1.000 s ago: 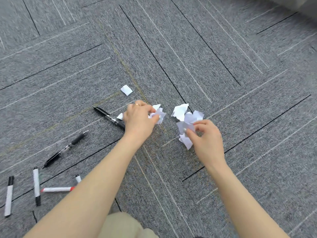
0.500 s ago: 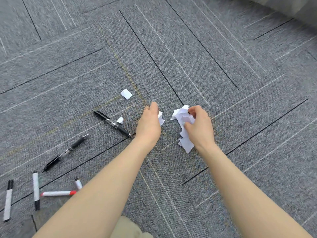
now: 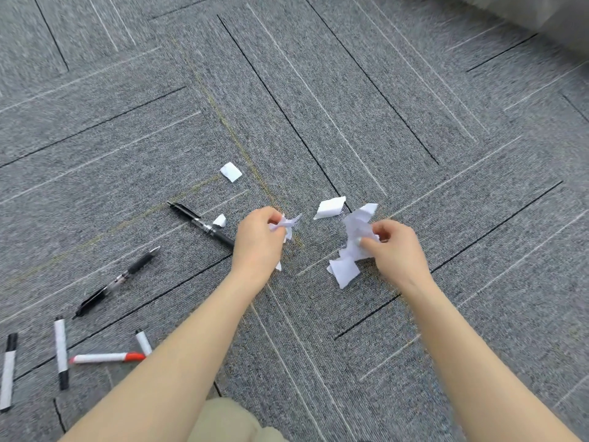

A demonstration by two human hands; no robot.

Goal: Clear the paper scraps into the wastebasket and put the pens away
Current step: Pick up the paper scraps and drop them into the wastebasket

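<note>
My left hand (image 3: 258, 242) is closed on a small bunch of white paper scraps (image 3: 287, 224) above the grey carpet. A bigger crumpled bunch of scraps (image 3: 352, 247) hangs from my right hand (image 3: 396, 250). One scrap (image 3: 330, 207) lies loose on the carpet between the hands, another scrap (image 3: 231, 171) further back left, and a tiny scrap (image 3: 220, 220) beside a black pen (image 3: 200, 225). A second black pen (image 3: 118, 279) lies further left. No wastebasket is in view.
Several white markers lie at the lower left: a black-capped marker (image 3: 8, 371), another (image 3: 61, 354), a red-capped marker (image 3: 105, 357) and a short marker (image 3: 143, 342) partly hidden by my left forearm. Grey carpet tiles (image 3: 414, 122) cover the floor.
My hands have drawn apart, the right one moving right with its bunch of scraps. One scrap now lies loose on the carpet between them. The pens and markers lie as before.
</note>
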